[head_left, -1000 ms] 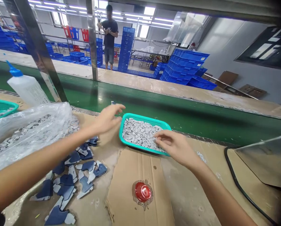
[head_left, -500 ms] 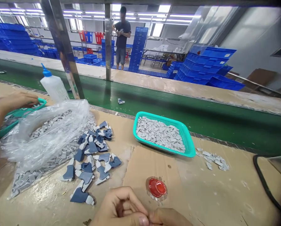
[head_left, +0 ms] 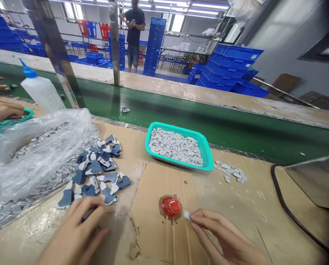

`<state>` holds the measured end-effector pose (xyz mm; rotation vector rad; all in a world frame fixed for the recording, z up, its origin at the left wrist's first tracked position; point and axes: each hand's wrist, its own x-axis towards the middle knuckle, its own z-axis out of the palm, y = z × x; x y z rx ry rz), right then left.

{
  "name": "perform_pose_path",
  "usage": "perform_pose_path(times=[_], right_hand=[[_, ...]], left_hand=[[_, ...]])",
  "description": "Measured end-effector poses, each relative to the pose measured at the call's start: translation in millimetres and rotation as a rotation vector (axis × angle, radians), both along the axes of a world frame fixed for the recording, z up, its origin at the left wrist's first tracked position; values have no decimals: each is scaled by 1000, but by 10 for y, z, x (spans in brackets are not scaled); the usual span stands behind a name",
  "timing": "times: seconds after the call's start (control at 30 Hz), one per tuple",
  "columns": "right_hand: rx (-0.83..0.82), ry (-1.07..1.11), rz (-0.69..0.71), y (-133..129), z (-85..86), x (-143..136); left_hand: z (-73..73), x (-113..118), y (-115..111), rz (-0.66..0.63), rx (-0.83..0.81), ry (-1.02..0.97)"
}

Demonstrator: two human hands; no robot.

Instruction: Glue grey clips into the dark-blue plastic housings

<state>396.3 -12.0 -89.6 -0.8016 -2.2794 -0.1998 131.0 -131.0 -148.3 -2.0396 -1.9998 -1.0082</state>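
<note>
My right hand (head_left: 219,232) pinches a small light-grey plastic piece (head_left: 187,215) between thumb and fingertips. The piece is just right of a red, wet-looking round blob (head_left: 171,207) on the cardboard, apart from it. My left hand (head_left: 78,228) is curled over the near edge of a pile of dark-blue and grey plastic parts (head_left: 94,167). A dark bit of one part shows between its fingers; the rest is hidden by the hand. Beyond the blob, a turquoise basket (head_left: 208,156) holds many small grey pieces (head_left: 175,145).
A clear plastic bag (head_left: 43,147) full of grey pieces lies at left, beside a white bottle (head_left: 43,92) with a blue nozzle. Loose grey pieces (head_left: 232,172) lie right of the basket. A green conveyor belt (head_left: 159,117) runs behind. A co-worker's hand (head_left: 4,110) is at far left.
My hands have parted from being together at the bottom middle. The left moved left to the blue-and-grey parts; the right moved right beside the red blob, showing the grey piece. The view shifted.
</note>
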Motion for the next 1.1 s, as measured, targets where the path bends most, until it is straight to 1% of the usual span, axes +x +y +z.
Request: perform_pose_path(times=[0.03,0.07,0.1,0.17,0.23,0.3,0.4,0.43,0.5,0.57,0.6,0.67,0.73,0.77,0.8,0.83,0.97,1.1], right_hand=[[-29,39,-45,24,-3,0],[-46,58,-54,37,-9,-16],[-52,73,-47,41,-18,-44],[-66,93,-35,37,-42,-112],[-75,121,-38,30,-73,-166],[-81,140,-48,27,-106,-194],[-88,141,-62,27,-148,-195],[-91,133,-67,27,-158,-190],[-97,116,-78,23,-166,-176],[-88,111,-79,11,-152,-163],[-81,111,-78,3,-135,-157],[-69,103,-91,-17,-88,-150],[-52,87,-99,-35,-33,-152],[-42,80,-93,-41,-7,-156],[-27,79,-83,-45,16,-161],[-7,90,-75,-48,37,-167],[34,59,-68,-48,85,-174],[26,-1,-76,-33,71,-152]], left_hand=[[-88,-110,-62,20,6,108],[-177,-203,-117,26,17,185],[-260,-276,-162,46,29,213],[-377,-359,-221,48,23,211],[-404,-368,-239,62,2,138],[-343,-317,-231,35,-3,84],[-148,-146,-200,21,16,-99],[-75,-72,-185,30,4,-203],[56,76,-138,61,-53,-485],[153,195,-64,22,-121,-813],[187,239,-17,-47,-166,-973],[238,306,88,-254,-245,-1261],[275,374,191,-461,-307,-1485],[291,416,236,-512,-322,-1582],[305,464,275,-516,-329,-1663],[317,516,307,-485,-332,-1713],[348,682,374,-412,-353,-1810],[414,705,380,-274,-348,-1989]])
